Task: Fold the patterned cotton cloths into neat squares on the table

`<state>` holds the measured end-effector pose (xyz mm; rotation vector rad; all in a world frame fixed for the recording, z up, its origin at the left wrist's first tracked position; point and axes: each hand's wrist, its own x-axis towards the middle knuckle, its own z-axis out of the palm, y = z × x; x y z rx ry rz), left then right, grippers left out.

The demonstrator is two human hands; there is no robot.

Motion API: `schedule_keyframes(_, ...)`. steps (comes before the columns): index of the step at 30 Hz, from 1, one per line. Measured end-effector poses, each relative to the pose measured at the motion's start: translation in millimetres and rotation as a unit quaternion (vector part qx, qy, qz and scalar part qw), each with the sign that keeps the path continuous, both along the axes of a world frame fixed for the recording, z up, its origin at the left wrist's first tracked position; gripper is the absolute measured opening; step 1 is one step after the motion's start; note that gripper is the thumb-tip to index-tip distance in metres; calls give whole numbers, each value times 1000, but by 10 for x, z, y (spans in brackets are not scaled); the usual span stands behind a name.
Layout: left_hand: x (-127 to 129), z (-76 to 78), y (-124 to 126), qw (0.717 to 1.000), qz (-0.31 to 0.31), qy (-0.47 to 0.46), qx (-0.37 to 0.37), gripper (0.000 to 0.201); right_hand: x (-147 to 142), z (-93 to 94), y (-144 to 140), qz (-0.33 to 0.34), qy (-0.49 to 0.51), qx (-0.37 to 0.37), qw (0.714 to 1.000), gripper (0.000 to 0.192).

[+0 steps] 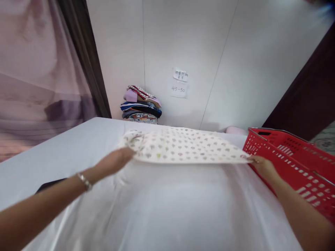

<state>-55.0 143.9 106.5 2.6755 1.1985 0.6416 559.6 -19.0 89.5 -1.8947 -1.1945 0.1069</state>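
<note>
Above the white table point(65, 146), I am seeing the left hand point(119, 161) gripping the near-left corner of a patterned cloth point(183, 146). A folded stack point(141, 105) is sitting at the table's far edge. The right hand point(263, 168) is pinching the cloth's near-right corner — a red basket point(293, 162) is standing at the table's right.

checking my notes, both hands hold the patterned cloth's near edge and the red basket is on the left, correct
Wrong side: the head view shows the red basket on the right. The left hand and right hand do hold the patterned cloth by its near edge.
</note>
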Motion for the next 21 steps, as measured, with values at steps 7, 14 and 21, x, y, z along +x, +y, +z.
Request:
schedule_keyframes(7, -190, -927, -827, 998, -33, 47, 1, 34, 227, -1033, -756, 4, -86, -151, 985, 27)
schedule_keyframes(14, -506, -911, -1033, 994, -11, 36, 102, 28, 243, -1217, -1404, -11, -138, -94, 986, 26)
schedule_keyframes(21, -929, -1173, -1151, 993, -9, 28, 117, 35, -181, -1415, -1838, -6, -155, -83, 984, 27)
